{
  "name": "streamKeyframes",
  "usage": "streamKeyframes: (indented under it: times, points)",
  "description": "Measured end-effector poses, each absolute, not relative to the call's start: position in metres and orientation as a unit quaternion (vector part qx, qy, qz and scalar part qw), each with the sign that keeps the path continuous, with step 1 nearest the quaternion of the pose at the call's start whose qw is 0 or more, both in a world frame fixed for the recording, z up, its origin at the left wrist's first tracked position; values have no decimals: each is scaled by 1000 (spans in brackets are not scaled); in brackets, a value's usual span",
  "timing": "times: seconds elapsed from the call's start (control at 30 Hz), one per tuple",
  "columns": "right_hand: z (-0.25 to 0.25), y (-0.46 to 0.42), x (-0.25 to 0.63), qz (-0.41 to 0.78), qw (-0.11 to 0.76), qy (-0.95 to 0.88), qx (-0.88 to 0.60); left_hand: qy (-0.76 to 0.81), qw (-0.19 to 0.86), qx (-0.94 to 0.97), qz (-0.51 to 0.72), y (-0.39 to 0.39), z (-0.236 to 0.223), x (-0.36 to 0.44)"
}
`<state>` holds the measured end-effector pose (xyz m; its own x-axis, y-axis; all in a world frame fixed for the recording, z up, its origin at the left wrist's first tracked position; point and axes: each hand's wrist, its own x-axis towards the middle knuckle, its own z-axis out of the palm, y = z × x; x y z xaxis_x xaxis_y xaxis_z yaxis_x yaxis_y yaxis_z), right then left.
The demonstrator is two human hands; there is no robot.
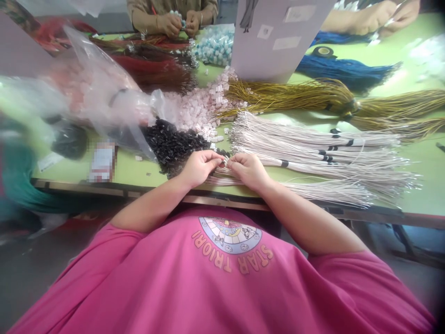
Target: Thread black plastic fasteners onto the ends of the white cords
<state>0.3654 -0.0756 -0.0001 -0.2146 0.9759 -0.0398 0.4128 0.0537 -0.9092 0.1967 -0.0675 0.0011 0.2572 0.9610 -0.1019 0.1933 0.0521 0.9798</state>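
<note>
My left hand (199, 169) and right hand (248, 170) are both narrowed to a pinch, nearly touching (what sits between the tips is too small for me to tell). From there, the black pieces (177, 144) are heaped at ten o'clock, just beside my left hand. The white wires (313, 155) lie at three o'clock, some passing under my right. Pale pink pieces (200, 109) spread at eleven, yellow-brown wires (313, 95) at two.

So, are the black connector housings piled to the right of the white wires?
No, the black connector housings lie heaped left of the white wires.
</note>
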Motion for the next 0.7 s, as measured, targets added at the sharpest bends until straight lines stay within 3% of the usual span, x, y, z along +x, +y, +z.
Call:
streamKeyframes:
  times: [0.43, 0.7]
  points:
    - [-1, -76, 366, 420, 327, -656, -534, 493, 507, 616, 347, -67, -2, 197]
    - [-4, -69, 375, 316, 370, -688, -539, 496, 340, 698, 389, -57, 4, 182]
